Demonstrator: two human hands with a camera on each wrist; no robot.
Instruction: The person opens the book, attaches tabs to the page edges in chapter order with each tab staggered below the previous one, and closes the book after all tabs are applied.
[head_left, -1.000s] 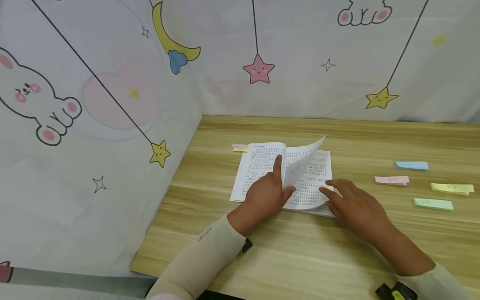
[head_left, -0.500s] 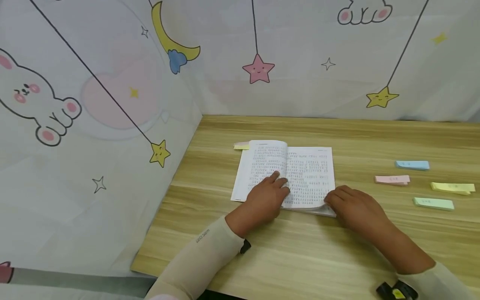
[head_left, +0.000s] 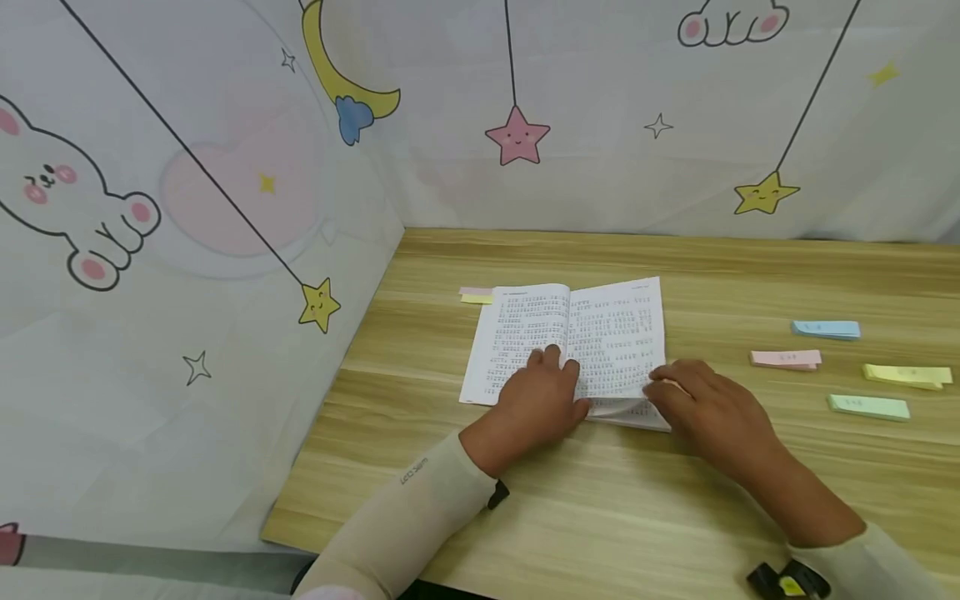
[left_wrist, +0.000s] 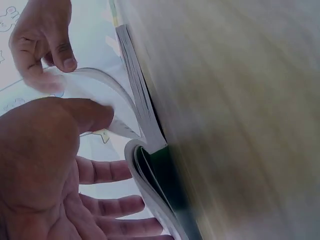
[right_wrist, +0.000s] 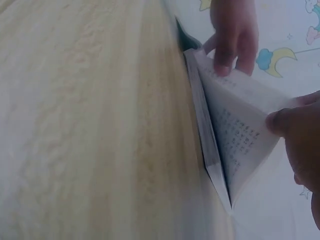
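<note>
An open book with rows of small print lies on the wooden table. My left hand rests on the left page near the spine, its fingers spread over the paper. My right hand pinches the lower right edge of a page between thumb and fingers. In the right wrist view that lifted page bends up from the stack below. The left wrist view has the left fingers laid along the curved left pages and the right hand holding the raised page.
Pink and yellow sticky tabs stick out from the book's upper left edge. To the right lie strips of folded paper: blue, pink, yellow and green. A printed cloth hangs behind the table.
A leaf standing half-turned one second ago lay flat by half a second ago. Now the right hand has lifted another right-hand page, and the left hand has shifted lower on the left page.
</note>
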